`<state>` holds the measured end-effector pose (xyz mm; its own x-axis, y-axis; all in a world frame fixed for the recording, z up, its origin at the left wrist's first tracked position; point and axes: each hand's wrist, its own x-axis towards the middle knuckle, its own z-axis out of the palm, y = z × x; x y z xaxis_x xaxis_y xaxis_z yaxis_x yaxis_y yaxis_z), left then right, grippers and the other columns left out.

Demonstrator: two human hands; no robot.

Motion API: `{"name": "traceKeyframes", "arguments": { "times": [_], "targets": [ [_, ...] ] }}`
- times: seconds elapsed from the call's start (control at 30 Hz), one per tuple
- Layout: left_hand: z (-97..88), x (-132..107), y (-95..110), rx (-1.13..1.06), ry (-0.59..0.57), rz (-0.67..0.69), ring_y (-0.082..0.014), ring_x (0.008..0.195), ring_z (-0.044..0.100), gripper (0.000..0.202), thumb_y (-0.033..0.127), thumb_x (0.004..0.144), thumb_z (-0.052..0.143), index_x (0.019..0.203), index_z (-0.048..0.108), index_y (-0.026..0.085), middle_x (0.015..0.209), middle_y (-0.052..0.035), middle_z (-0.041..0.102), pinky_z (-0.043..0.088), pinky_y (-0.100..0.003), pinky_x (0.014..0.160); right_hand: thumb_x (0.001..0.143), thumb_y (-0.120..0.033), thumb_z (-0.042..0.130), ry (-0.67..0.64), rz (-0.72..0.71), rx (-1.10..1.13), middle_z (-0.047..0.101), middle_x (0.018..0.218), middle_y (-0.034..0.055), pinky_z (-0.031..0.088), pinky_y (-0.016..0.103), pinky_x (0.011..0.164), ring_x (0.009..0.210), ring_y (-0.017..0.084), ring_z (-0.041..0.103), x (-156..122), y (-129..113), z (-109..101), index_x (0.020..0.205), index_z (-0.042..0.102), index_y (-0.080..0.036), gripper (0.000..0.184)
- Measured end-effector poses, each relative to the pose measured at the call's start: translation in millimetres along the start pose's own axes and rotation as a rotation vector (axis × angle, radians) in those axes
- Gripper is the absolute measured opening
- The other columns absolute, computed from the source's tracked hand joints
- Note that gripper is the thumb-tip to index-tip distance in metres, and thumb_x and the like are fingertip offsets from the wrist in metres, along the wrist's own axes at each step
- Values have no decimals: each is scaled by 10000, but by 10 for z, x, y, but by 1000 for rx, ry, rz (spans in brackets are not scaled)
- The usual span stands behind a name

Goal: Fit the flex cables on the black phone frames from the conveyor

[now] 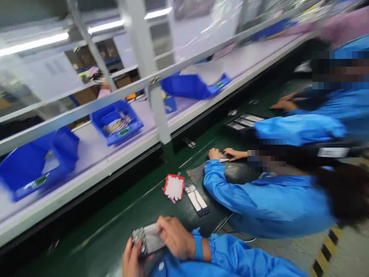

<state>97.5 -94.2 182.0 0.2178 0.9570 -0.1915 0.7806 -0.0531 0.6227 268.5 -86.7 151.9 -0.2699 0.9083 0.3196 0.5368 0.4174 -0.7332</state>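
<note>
Low in the head view I hold an opened phone body [148, 238] with its bare inner frame facing up. My left hand [131, 259] grips its lower left edge. My right hand [174, 236] lies over its right side, fingers curled and pinched onto the phone's surface; what they pinch is too small to see. I wear blue sleeves and a blue wrist strap [198, 248]. Beyond my hands, on the dark green belt [115, 227], lie another phone [197, 199] and a small red tray [174, 187] with white contents.
A co-worker in a blue coat [259, 200] leans over the belt on my right, hands [225, 154] on a part. Further co-workers sit behind. Blue bins [117, 121] stand on a white shelf [95, 154] across the belt, behind grey frame posts [157, 111]. Black-yellow floor tape [325, 246] runs at right.
</note>
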Motion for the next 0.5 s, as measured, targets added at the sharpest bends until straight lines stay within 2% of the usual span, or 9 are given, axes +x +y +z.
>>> {"name": "traceKeyframes", "arguments": {
  "times": [0.07, 0.1, 0.17, 0.2, 0.27, 0.33, 0.43, 0.5],
  "targets": [
    [-1, -199, -46, -403, 142, -176, -204, 806, 693, 418, 420, 1012, 503, 1107, 714, 72, 964, -140, 728, 632, -343, 627, 1003, -223, 432, -29, 17, 73, 638, 775, 46, 480, 332, 654, 708, 232, 612, -85, 13, -53, 1019, 576, -193, 148],
    [4, -260, -49, -649, 195, -244, -230, 849, 706, 423, 390, 914, 620, 1249, 668, 137, 1044, -126, 713, 612, -289, 536, 1031, -231, 382, -40, 15, 111, 649, 843, 74, 496, 355, 711, 770, 241, 617, -105, 20, -79, 1032, 575, -187, 198],
    [20, -313, -38, -1030, 182, -306, -224, 879, 696, 626, 361, 802, 748, 1377, 532, 236, 1120, -94, 669, 610, -259, 519, 1076, -252, 376, 8, -15, 176, 661, 1006, 118, 510, 389, 838, 934, 253, 623, -117, 26, -117, 1045, 601, -191, 235],
    [31, -317, -30, -1121, 136, -312, -217, 884, 686, 674, 377, 774, 776, 1377, 499, 257, 1128, -79, 643, 614, -250, 522, 1088, -256, 402, 35, -38, 192, 662, 1028, 118, 514, 393, 857, 960, 252, 623, -119, 24, -128, 1050, 625, -195, 235],
    [55, -314, -15, -1183, 82, -309, -214, 897, 671, 645, 419, 780, 784, 1320, 473, 255, 1132, -72, 613, 621, -248, 532, 1100, -262, 460, 58, -92, 191, 680, 1018, 103, 531, 390, 850, 950, 245, 637, -130, 15, -137, 1073, 679, -204, 229],
    [81, -315, -7, -1133, 74, -276, -207, 883, 653, 631, 456, 793, 795, 1278, 451, 245, 1129, -70, 590, 637, -271, 539, 1108, -265, 483, 26, -151, 163, 708, 991, 89, 551, 386, 815, 908, 240, 657, -157, 4, -134, 1111, 719, -212, 242],
    [118, -328, -10, -982, 129, -234, -161, 772, 614, 627, 497, 795, 818, 1228, 454, 225, 1071, -47, 545, 644, -291, 508, 1116, -267, 479, -5, -196, 95, 730, 979, 88, 564, 392, 798, 886, 243, 669, -207, -28, -131, 1182, 728, -201, 266],
    [144, -336, -17, -936, 179, -226, -138, 723, 606, 590, 522, 823, 793, 1208, 464, 220, 1054, -37, 524, 625, -267, 472, 1114, -264, 488, 4, -211, 26, 728, 976, 93, 554, 401, 799, 883, 248, 661, -230, -68, -146, 1203, 716, -186, 258]
  ]
}}
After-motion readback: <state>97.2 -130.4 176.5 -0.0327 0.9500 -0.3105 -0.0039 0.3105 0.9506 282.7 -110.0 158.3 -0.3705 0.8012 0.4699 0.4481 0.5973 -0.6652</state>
